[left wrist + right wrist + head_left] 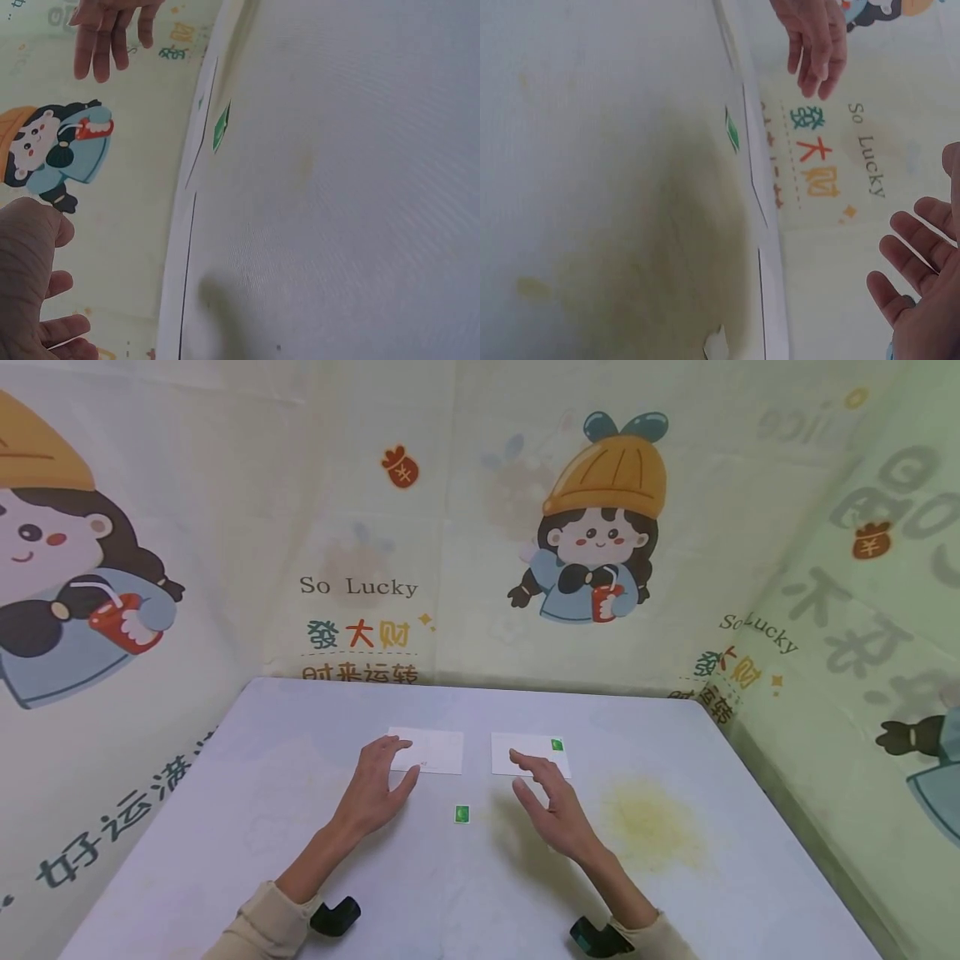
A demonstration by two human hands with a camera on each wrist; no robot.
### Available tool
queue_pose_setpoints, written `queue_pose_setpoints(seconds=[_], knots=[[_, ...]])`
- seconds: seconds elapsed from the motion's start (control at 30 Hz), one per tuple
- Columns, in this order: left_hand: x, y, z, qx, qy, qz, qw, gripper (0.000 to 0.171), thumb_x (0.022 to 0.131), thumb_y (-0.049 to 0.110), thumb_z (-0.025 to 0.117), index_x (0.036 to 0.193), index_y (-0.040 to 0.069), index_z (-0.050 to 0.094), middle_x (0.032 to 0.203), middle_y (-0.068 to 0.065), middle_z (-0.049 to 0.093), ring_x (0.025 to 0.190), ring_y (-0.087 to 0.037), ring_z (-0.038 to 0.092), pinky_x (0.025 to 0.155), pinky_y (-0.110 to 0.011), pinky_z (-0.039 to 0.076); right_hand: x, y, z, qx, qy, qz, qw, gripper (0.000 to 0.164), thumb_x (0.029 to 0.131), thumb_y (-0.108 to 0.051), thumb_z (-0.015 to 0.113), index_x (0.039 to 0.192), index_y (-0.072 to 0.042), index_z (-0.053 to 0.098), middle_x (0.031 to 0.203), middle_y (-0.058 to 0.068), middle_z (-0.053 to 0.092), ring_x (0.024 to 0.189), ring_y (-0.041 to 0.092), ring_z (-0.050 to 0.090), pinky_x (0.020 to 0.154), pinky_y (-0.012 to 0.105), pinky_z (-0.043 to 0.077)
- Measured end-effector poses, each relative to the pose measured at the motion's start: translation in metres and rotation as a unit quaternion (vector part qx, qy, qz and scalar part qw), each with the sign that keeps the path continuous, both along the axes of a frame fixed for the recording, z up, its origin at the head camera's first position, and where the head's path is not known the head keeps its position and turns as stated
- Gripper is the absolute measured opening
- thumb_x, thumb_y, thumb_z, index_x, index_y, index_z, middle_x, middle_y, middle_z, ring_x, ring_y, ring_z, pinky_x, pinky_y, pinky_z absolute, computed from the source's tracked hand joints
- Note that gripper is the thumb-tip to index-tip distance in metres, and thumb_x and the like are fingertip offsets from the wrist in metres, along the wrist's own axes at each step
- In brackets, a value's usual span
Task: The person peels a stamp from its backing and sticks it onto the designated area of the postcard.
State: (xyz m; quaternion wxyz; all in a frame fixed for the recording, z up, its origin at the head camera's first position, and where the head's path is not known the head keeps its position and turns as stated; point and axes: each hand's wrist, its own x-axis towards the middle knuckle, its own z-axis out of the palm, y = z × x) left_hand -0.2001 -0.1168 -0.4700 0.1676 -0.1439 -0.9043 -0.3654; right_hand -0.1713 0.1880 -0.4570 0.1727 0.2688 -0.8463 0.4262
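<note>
Two white envelope-sized papers lie side by side toward the back of the table. The left paper point(438, 752) carries a tiny mark near its lower edge; the right paper point(517, 745) has a green stamp point(557, 745) in its upper right corner. A second green stamp point(462, 814) with a pale border lies nearer the front, between the hands. My left hand point(375, 789) hovers with spread, relaxed fingers, overlapping the left paper's edge in the head view. My right hand point(555, 806) is likewise raised, thumb and fingers apart, overlapping the right paper's lower edge. Both hands hold nothing.
The white table point(300, 827) has a yellowish patch point(652, 822) to the right. A printed cloth point(465, 543) with cartoon figures and lettering hangs behind and beside it. Black wrist devices, one of them the left device point(336, 917), sit at both sleeves.
</note>
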Motion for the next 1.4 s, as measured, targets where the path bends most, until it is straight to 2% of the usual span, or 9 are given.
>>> queue_pose_setpoints(seconds=[0.33,0.57,0.77,0.87,1.07,1.4], knots=[[-0.005,-0.017,-0.008,-0.006,-0.001,0.011,0.9999,0.042,0.096,0.021,0.068,0.130,-0.004,0.060,0.138,-0.026,0.056,0.134,-0.043,0.044,0.110,-0.060,0.039,-0.001,-0.018,-0.002,0.033,-0.009,-0.003,0.999,0.045,0.097,-0.020,0.071,0.141,-0.017,0.061,0.134,-0.003,0.065,0.116,0.021,0.059,0.093,0.042,0.052],[-0.009,-0.026,-0.014,-0.010,-0.014,0.019,0.9997,0.043,0.096,0.020,0.068,0.129,-0.005,0.060,0.136,-0.027,0.057,0.133,-0.045,0.045,0.110,-0.061,0.038,-0.001,-0.029,0.001,0.053,-0.044,-0.017,0.997,0.036,0.090,-0.020,0.079,0.124,-0.012,0.069,0.109,0.003,0.072,0.099,0.023,0.062,0.084,0.045,0.052],[-0.014,-0.033,-0.019,-0.031,-0.029,0.030,0.9987,0.043,0.097,0.020,0.067,0.129,-0.008,0.060,0.132,-0.028,0.060,0.131,-0.046,0.047,0.109,-0.061,0.038,-0.003,-0.036,0.002,0.086,-0.093,-0.030,0.992,0.023,0.090,-0.020,0.079,0.110,-0.011,0.073,0.088,-0.011,0.069,0.080,0.010,0.058,0.070,0.028,0.050],[-0.017,-0.036,-0.020,-0.037,-0.041,0.034,0.9979,0.044,0.096,0.020,0.067,0.128,-0.009,0.060,0.129,-0.028,0.062,0.130,-0.047,0.048,0.109,-0.061,0.038,-0.006,-0.039,0.001,0.106,-0.108,-0.027,0.988,0.016,0.090,-0.020,0.079,0.103,-0.013,0.073,0.079,-0.013,0.066,0.069,0.005,0.053,0.062,0.022,0.046],[-0.023,-0.040,-0.021,-0.047,-0.064,0.043,0.9959,0.044,0.096,0.020,0.068,0.129,-0.009,0.060,0.130,-0.029,0.061,0.130,-0.046,0.047,0.109,-0.060,0.039,-0.011,-0.045,-0.001,0.145,-0.128,-0.027,0.981,0.012,0.089,-0.021,0.079,0.097,-0.015,0.073,0.072,-0.011,0.063,0.061,0.004,0.048,0.056,0.021,0.043],[-0.031,-0.043,-0.021,-0.067,-0.106,0.066,0.9899,0.046,0.098,0.022,0.066,0.131,-0.008,0.059,0.135,-0.030,0.055,0.133,-0.047,0.043,0.110,-0.060,0.038,-0.018,-0.052,-0.006,0.159,-0.169,-0.027,0.972,0.011,0.089,-0.023,0.079,0.091,-0.015,0.073,0.067,-0.010,0.057,0.058,0.005,0.047,0.054,0.022,0.041]])
